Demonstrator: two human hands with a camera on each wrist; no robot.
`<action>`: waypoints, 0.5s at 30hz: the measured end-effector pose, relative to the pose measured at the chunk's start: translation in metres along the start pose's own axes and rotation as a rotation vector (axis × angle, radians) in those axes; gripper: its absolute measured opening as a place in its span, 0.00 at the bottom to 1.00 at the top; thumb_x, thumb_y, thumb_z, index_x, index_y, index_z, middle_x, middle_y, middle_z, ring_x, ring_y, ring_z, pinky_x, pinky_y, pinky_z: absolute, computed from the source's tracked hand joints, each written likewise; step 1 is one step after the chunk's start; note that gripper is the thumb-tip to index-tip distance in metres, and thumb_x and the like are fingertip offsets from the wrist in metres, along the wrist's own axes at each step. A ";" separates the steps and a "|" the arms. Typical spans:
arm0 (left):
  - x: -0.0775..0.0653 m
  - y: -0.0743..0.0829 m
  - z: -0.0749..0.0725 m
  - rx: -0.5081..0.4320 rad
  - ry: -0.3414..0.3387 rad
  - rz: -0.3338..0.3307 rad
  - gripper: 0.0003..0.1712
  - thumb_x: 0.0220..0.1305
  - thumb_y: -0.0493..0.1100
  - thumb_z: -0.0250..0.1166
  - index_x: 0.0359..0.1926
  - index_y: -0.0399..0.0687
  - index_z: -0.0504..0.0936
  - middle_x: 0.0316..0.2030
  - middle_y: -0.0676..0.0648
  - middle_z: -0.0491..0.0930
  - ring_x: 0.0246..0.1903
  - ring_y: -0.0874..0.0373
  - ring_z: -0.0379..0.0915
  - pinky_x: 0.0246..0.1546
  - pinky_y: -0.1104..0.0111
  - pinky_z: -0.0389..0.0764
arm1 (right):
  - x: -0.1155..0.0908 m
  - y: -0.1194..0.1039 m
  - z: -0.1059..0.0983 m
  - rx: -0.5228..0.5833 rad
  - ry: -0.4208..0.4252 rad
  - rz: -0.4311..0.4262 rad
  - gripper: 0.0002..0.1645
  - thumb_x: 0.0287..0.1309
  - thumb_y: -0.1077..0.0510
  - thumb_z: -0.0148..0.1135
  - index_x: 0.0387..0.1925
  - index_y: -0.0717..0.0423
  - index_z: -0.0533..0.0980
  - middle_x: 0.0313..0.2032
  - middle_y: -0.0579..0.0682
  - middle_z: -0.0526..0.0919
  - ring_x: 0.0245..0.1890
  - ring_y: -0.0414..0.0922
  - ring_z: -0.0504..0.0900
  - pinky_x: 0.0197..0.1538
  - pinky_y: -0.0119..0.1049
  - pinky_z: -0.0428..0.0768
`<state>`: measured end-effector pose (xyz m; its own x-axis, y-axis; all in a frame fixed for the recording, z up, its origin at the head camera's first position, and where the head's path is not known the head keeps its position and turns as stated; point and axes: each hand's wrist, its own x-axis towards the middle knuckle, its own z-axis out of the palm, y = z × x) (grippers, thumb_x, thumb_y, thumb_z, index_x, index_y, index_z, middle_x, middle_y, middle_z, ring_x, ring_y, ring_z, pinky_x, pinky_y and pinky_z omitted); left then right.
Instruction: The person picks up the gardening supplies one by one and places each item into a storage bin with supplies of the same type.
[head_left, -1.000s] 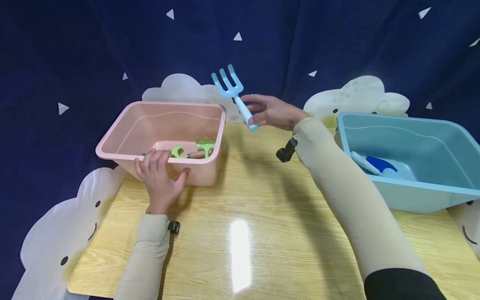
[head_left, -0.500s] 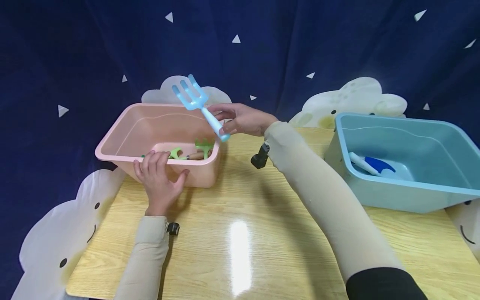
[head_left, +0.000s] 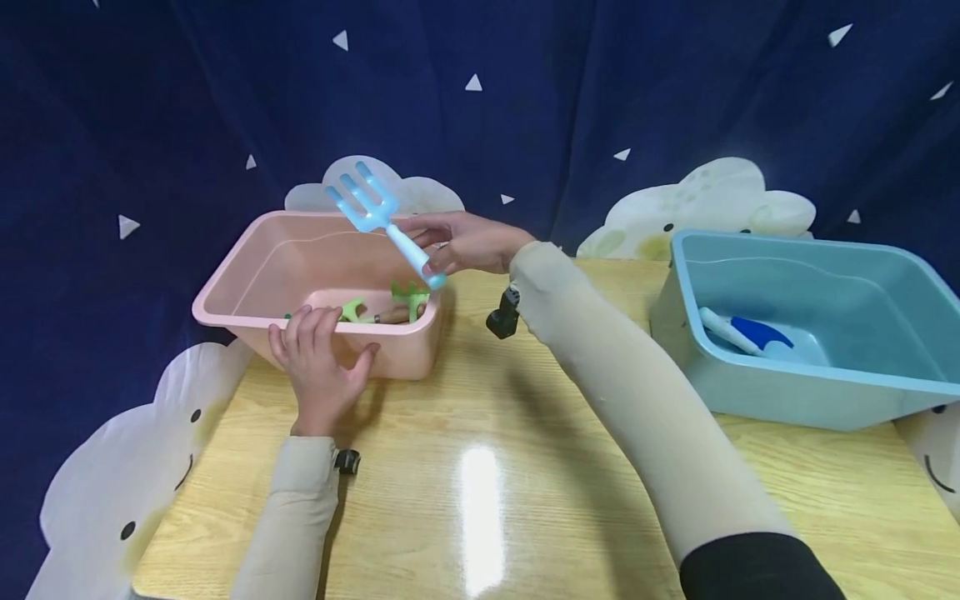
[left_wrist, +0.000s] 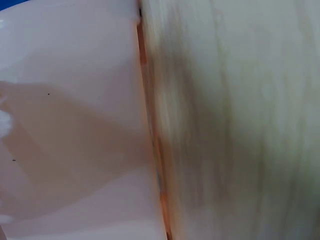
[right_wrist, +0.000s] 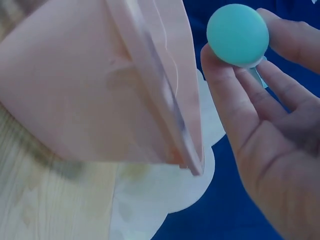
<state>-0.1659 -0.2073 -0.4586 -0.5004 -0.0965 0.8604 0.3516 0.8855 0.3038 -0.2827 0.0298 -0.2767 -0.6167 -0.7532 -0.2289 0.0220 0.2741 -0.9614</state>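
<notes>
My right hand (head_left: 476, 243) pinches the handle of a light blue toy hand fork (head_left: 408, 250), whose three tines point up and to the left. The fork hangs above the right part of a pink plastic bin (head_left: 397, 350). In the right wrist view, the handle's round turquoise end (right_wrist: 237, 35) shows between thumb and fingers, beside the bin's outer wall. My left hand (head_left: 318, 362) holds the bin's front rim, fingers over the edge and thumb against the outside. Inside the bin lie a green toy rake (head_left: 411, 297) and another green tool (head_left: 351, 310), partly hidden by the front wall.
A blue bin (head_left: 787, 387) stands at the right, holding a tool with a white handle and dark blue part (head_left: 761, 332). Both bins sit on a wooden table (head_left: 405, 467). A dark blue curtain (head_left: 540, 100) hangs behind, with white cloud shapes along the table.
My right hand has carried the fork leftward and slightly down, from between the bins to over the pink bin. My left hand has stayed on the rim.
</notes>
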 end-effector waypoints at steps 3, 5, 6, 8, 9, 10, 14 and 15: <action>0.000 0.000 0.001 -0.003 0.000 0.003 0.39 0.48 0.59 0.69 0.57 0.40 0.75 0.54 0.39 0.75 0.63 0.42 0.62 0.71 0.39 0.42 | 0.005 -0.002 0.005 -0.011 -0.012 -0.006 0.50 0.52 0.75 0.58 0.74 0.41 0.61 0.66 0.52 0.73 0.63 0.46 0.74 0.60 0.44 0.81; 0.000 0.001 0.001 -0.005 0.004 0.004 0.39 0.48 0.58 0.69 0.57 0.39 0.75 0.54 0.39 0.75 0.63 0.42 0.63 0.71 0.39 0.43 | 0.008 -0.001 0.007 -0.017 -0.013 -0.006 0.50 0.51 0.75 0.58 0.74 0.41 0.61 0.65 0.51 0.74 0.63 0.46 0.74 0.59 0.44 0.81; -0.001 0.001 0.001 -0.004 0.005 0.006 0.39 0.48 0.58 0.69 0.56 0.39 0.75 0.53 0.39 0.75 0.63 0.42 0.62 0.71 0.39 0.43 | 0.009 -0.001 0.008 -0.022 -0.015 -0.004 0.51 0.51 0.75 0.59 0.74 0.40 0.61 0.65 0.51 0.74 0.63 0.45 0.74 0.59 0.44 0.81; -0.001 0.001 0.000 -0.001 0.008 0.007 0.39 0.48 0.58 0.69 0.56 0.39 0.75 0.53 0.39 0.75 0.63 0.42 0.63 0.71 0.39 0.43 | 0.010 0.000 0.010 -0.025 -0.018 -0.002 0.52 0.50 0.76 0.59 0.74 0.40 0.60 0.65 0.50 0.74 0.64 0.45 0.73 0.60 0.45 0.81; -0.001 0.001 0.000 0.000 0.009 0.008 0.39 0.48 0.58 0.68 0.56 0.39 0.75 0.53 0.39 0.75 0.63 0.42 0.63 0.71 0.38 0.43 | 0.011 0.000 0.010 -0.025 -0.018 0.000 0.53 0.50 0.76 0.59 0.74 0.39 0.60 0.65 0.50 0.74 0.64 0.44 0.73 0.60 0.45 0.80; -0.001 0.001 0.000 0.001 0.010 0.008 0.39 0.48 0.58 0.68 0.56 0.39 0.75 0.53 0.39 0.75 0.63 0.42 0.62 0.71 0.38 0.43 | 0.012 0.000 0.011 -0.022 -0.018 0.000 0.53 0.50 0.76 0.59 0.74 0.39 0.60 0.65 0.50 0.74 0.64 0.44 0.73 0.60 0.45 0.81; 0.000 0.002 0.000 -0.008 0.022 0.010 0.38 0.48 0.57 0.69 0.56 0.40 0.75 0.53 0.39 0.76 0.63 0.43 0.63 0.71 0.39 0.43 | 0.013 -0.002 0.014 -0.025 -0.009 0.000 0.52 0.49 0.76 0.58 0.74 0.39 0.61 0.64 0.51 0.75 0.63 0.46 0.74 0.55 0.42 0.82; 0.000 0.002 0.000 -0.011 0.024 0.010 0.38 0.47 0.57 0.69 0.56 0.40 0.75 0.53 0.39 0.76 0.63 0.43 0.63 0.71 0.39 0.43 | 0.013 -0.002 0.015 -0.031 -0.008 0.002 0.51 0.49 0.76 0.58 0.73 0.40 0.62 0.64 0.51 0.75 0.64 0.47 0.74 0.53 0.41 0.83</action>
<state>-0.1656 -0.2057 -0.4582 -0.4773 -0.0984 0.8732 0.3659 0.8812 0.2993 -0.2788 0.0105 -0.2798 -0.6105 -0.7572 -0.2322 -0.0011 0.2941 -0.9558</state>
